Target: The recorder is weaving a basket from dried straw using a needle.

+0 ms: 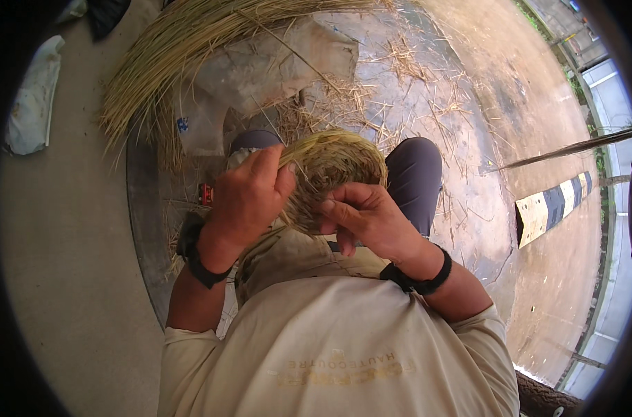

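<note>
A round, partly woven straw basket [337, 160] sits between my knees, with pale green-yellow strands along its rim. My left hand [257, 194] is closed on its left rim, thumb and fingers gripping the straw there. My right hand [357, 215] is at the lower right of the basket, its curled fingers and thumb pinched on the weave; some fingertips are hidden.
A long bundle of straw [170, 62] lies across the top over crumpled plastic sheeting [274, 62]. Loose straw litters the ground [455, 104]. A white sack [34, 97] is at left, a small red object [206, 194] by my left hand, a striped barrier [553, 207] at right.
</note>
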Demonstrator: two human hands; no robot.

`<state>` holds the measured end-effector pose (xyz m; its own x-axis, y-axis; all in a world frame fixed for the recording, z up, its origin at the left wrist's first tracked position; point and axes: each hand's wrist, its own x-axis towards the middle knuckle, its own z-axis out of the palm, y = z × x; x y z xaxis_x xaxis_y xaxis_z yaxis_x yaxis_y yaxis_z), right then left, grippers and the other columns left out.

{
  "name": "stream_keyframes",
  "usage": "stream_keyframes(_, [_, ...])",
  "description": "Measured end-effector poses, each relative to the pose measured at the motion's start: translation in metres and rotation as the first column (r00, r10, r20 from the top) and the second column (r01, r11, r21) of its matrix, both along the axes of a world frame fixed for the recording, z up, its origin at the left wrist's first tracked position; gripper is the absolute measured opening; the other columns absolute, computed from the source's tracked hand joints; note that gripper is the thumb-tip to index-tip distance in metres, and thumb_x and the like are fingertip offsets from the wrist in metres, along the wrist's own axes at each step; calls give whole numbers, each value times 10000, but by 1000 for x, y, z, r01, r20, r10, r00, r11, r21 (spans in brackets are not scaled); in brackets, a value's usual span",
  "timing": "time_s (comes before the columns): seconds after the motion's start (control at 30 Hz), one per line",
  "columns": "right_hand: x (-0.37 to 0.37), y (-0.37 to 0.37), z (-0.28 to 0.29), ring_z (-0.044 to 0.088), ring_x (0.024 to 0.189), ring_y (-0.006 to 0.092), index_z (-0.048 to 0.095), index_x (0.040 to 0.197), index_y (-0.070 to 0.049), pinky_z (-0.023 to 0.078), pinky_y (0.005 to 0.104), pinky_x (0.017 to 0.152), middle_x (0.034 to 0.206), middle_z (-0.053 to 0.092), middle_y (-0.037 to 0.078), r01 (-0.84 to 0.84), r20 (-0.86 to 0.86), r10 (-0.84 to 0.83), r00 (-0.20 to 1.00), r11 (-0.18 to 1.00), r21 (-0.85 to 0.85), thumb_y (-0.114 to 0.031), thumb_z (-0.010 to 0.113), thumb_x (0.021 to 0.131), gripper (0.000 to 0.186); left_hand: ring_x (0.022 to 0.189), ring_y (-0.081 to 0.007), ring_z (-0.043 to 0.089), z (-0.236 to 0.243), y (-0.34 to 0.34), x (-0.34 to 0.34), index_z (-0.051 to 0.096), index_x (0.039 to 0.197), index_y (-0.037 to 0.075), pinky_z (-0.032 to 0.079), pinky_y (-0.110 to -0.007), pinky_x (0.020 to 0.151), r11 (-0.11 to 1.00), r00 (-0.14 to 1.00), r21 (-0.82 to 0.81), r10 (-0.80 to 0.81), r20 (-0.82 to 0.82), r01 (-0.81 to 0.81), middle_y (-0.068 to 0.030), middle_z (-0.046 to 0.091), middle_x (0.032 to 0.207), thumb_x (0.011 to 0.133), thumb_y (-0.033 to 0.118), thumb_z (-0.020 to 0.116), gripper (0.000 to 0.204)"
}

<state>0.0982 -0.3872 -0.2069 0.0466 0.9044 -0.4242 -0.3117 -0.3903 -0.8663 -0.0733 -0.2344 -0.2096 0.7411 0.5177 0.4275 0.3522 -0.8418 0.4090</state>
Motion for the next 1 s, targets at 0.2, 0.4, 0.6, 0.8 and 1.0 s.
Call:
stream_keyframes(0.2, [2, -5, 2, 620, 531, 76, 662, 1067, 9, 513, 221, 485, 835, 731, 64, 3, 60, -4, 998, 1000, 2, -178, 605, 1053, 197, 807, -405, 714, 0, 1, 0, 623, 1139, -22, 572, -457, 658, 1000, 1000, 3, -5, 16, 5, -223, 702, 901, 924, 84, 669, 244])
stream_keyframes(0.4, [0, 3, -1, 640, 554, 105, 609, 1253, 36, 528, 248, 479, 871, 727, 85, -43, 86, 43, 995, 999, -1, -191, 597, 1044, 309, 808, -406, 713, 5, -3, 3, 623, 1144, -21, 575, -456, 659, 999, 999, 11, -36, 20, 36, -222, 704, 913, 903, 81, 690, 270])
stream_keyframes(0.6, [-1, 6, 7, 645, 553, 111, 556, 1336, 40, 529, 255, 475, 895, 727, 94, -66, 99, 67, 993, 998, -7, -201, 621, 1030, 394, 722, -336, 704, 2, -6, 5, 632, 1103, 17, 568, -425, 606, 997, 998, 73, -38, 46, 35, -132, 700, 842, 873, 135, 724, 274])
stream_keyframes(0.8, [-7, 12, 1, 660, 571, 109, 588, 1284, 47, 530, 242, 484, 906, 729, 79, -17, 89, 14, 996, 999, 37, -205, 638, 1022, 367, 688, -326, 689, -2, -7, 3, 625, 1054, 37, 554, -430, 575, 997, 998, 69, -41, 40, 38, -118, 676, 803, 875, 148, 724, 233])
stream_keyframes(1.0, [-11, 15, 1, 685, 649, 108, 640, 1201, 35, 547, 231, 520, 964, 727, 72, 29, 12, -29, 1000, 999, 40, -159, 651, 1012, 271, 664, -320, 677, -4, -10, 3, 591, 976, 60, 545, -432, 559, 997, 999, 61, -52, 9, 52, -109, 648, 761, 881, 159, 723, 190])
